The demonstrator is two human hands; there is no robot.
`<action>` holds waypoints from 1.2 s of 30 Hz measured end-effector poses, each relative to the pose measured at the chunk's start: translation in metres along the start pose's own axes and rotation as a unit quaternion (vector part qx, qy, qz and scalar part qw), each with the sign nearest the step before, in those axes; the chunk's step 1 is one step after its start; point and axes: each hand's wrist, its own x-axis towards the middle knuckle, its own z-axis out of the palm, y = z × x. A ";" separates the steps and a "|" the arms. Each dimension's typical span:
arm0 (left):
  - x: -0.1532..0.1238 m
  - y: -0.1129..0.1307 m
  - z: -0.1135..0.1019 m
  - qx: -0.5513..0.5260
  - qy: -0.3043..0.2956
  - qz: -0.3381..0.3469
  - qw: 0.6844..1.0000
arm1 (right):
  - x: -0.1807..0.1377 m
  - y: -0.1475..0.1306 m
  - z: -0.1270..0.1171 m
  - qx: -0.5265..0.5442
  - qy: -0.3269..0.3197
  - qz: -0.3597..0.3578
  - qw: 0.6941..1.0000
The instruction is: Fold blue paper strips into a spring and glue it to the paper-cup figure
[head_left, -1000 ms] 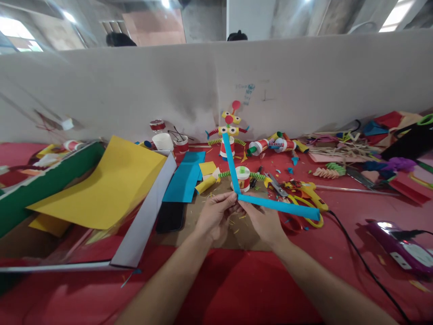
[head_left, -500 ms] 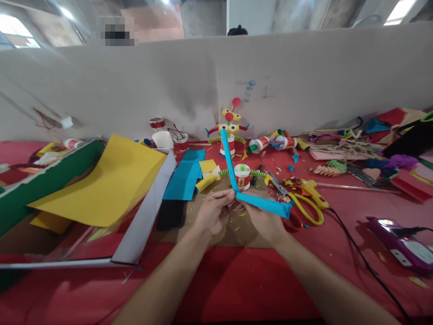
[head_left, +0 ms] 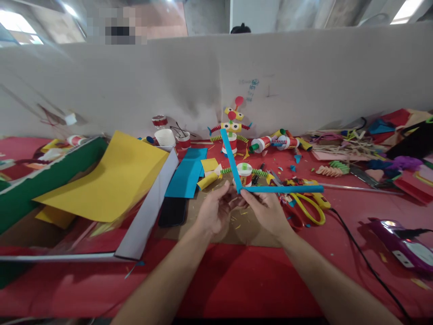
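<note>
Two narrow blue paper strips (head_left: 280,189) meet at a corner and make a wide V in front of me. One arm points up and away, the other lies out to the right. My right hand (head_left: 265,210) pinches the strips at that corner between thumb and fingers. Close beside the corner is my left hand (head_left: 216,210), its thumb lifted apart from its curved fingers; its fingertips are near or under the joint. Just behind the strips stands a red-and-white paper cup (head_left: 245,170) with green folded-paper arms, partly covered by the upright strip.
At left, a box (head_left: 145,212) holds yellow paper (head_left: 104,180). Blue paper (head_left: 187,174) and a black phone (head_left: 172,211) lie beside it. Yellow-handled scissors (head_left: 313,216), a yellow glue gun (head_left: 320,196) and a purple power strip (head_left: 402,243) are at right. Finished paper figures (head_left: 232,126) stand behind.
The right-hand strip has swung up from a downward slant to nearly level and shows its narrow edge. My left thumb has come away from the corner, while my right hand now pinches it.
</note>
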 end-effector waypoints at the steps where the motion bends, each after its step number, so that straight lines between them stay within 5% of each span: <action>1: 0.000 0.002 -0.001 0.016 -0.010 0.001 1.000 | 0.001 0.000 -0.001 0.010 0.000 0.008 1.000; 10: 0.000 0.003 -0.005 0.109 -0.014 0.015 0.994 | 0.003 -0.001 0.001 0.145 -0.041 0.100 0.984; 21: -0.003 0.013 -0.005 0.238 -0.038 0.031 0.970 | 0.007 -0.003 -0.011 0.008 -0.040 0.052 0.998; 25: -0.002 0.013 -0.004 0.217 -0.017 0.005 0.976 | 0.009 -0.005 -0.013 0.017 -0.050 0.056 0.997; 29: -0.002 0.011 -0.003 0.179 0.021 -0.005 0.984 | 0.009 -0.007 -0.014 0.034 0.019 0.034 0.999; 36: -0.004 0.005 0.000 0.161 0.010 0.008 0.987 | 0.010 -0.004 -0.012 0.044 0.028 0.055 0.997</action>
